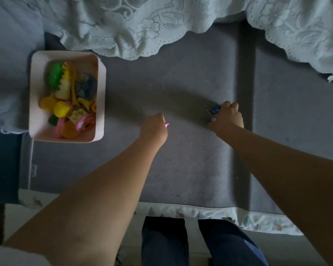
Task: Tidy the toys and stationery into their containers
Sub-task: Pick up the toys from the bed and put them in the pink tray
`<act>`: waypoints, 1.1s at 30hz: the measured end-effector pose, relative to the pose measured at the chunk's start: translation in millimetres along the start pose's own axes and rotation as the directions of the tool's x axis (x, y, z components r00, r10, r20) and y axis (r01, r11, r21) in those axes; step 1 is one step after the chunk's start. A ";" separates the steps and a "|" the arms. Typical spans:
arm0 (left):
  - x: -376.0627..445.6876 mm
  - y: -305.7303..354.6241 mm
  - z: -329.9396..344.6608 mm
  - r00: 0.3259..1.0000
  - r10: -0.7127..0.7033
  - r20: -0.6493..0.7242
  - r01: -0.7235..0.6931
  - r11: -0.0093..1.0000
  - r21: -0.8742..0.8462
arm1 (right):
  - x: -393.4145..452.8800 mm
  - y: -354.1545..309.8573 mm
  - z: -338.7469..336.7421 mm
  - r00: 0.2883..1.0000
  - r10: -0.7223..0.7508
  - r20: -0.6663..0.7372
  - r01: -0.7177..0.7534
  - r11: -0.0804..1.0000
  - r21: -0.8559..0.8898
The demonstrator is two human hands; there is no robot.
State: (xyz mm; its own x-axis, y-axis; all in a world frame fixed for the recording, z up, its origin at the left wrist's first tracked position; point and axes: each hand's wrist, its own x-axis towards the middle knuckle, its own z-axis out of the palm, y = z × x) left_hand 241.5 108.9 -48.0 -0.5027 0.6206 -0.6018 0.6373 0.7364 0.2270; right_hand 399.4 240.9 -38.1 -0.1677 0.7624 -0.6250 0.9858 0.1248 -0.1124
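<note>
We find no legible text, label, brand, number or sign anywhere in this view. The printed faces of the toys [69, 104] in the pink box [37, 93] are too blurred for us to read, and the bed's patterned edging [219, 212] carries only small pictures.

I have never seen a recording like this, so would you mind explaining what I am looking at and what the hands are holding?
There is no machine here: a camera worn on a person's head looks down at their own bare arms and legs. They stand at a grey bed surface with a pale lace blanket bunched at its far side. On the left sits a pink box already full of colourful plastic toys. The left hand is closed on a small pink item. The right hand grips a bundle with something blue and striped; exactly what is unclear.
</note>
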 end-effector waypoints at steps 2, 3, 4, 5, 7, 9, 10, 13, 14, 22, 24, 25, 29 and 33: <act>-2.0 -12.7 -14.6 0.998 -0.014 -0.055 0.011 0.999 -0.053 | -10.5 -24.9 1.4 0.998 -0.054 -0.009 0.054 0.998 0.008; -3.0 -21.5 -23.5 0.996 -0.016 -0.085 0.009 0.997 -0.074 | -17.1 -41.2 2.6 0.997 -0.081 -0.006 0.081 0.996 0.025; -5.4 -32.8 -35.6 0.993 -0.012 -0.119 0.001 0.996 -0.091 | -24.3 -61.3 3.8 0.994 -0.111 -0.004 0.111 0.993 0.046; -7.0 -39.6 -44.4 0.989 -0.011 -0.151 -0.005 0.995 -0.104 | -30.3 -76.6 4.2 0.991 -0.137 0.003 0.136 0.988 0.077; -12.8 -69.6 -70.4 0.974 -0.056 -0.219 0.019 0.986 -0.168 | -47.5 -121.8 7.2 0.975 -0.220 0.010 0.217 0.967 0.137; -16.2 -102.1 -94.7 0.958 -0.104 -0.266 0.050 0.978 -0.200 | -64.9 -167.0 8.7 0.951 -0.311 0.007 0.303 0.932 0.200; -17.9 -118.5 -106.8 0.950 -0.123 -0.287 0.064 0.977 -0.205 | -73.7 -189.3 9.3 0.935 -0.355 -0.001 0.346 0.911 0.224; -14.7 -161.7 -133.6 0.917 -0.157 -0.366 0.110 0.983 -0.145 | -94.1 -249.4 10.6 0.876 -0.477 -0.070 0.478 0.839 0.259; -13.4 -173.8 -142.1 0.908 -0.168 -0.385 0.124 0.983 -0.137 | -98.6 -266.3 11.8 0.855 -0.509 -0.097 0.516 0.818 0.254; 0.3 -214.9 -164.0 0.907 -0.153 -0.392 0.071 0.974 -0.216 | -95.3 -305.5 26.2 0.873 -0.466 -0.146 0.482 0.870 0.102; -0.6 -213.8 -153.1 0.915 -0.125 -0.384 0.058 0.982 -0.180 | -93.0 -295.4 36.3 0.925 -0.364 -0.108 0.377 0.915 0.146; 0.3 -213.9 -146.7 0.918 -0.109 -0.381 0.050 0.986 -0.162 | -90.6 -290.1 43.4 0.950 -0.305 -0.065 0.312 0.934 0.175; 5.1 -212.2 -125.1 0.931 -0.089 -0.354 0.024 0.983 -0.183 | -86.4 -278.1 72.7 0.956 -0.233 0.179 0.199 0.962 0.187; 11.0 -214.1 -111.8 0.936 -0.053 -0.347 0.001 0.989 -0.148 | -88.7 -282.7 92.7 0.900 -0.318 0.299 0.221 0.923 0.315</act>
State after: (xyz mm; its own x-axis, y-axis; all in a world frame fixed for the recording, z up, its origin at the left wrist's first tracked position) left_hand 34.3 -11.8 -17.6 -0.7071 0.6358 -0.3094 0.5436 0.7687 0.3372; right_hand 134.9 79.1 -22.6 -0.4663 0.4569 -0.7575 0.8704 0.0838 -0.4852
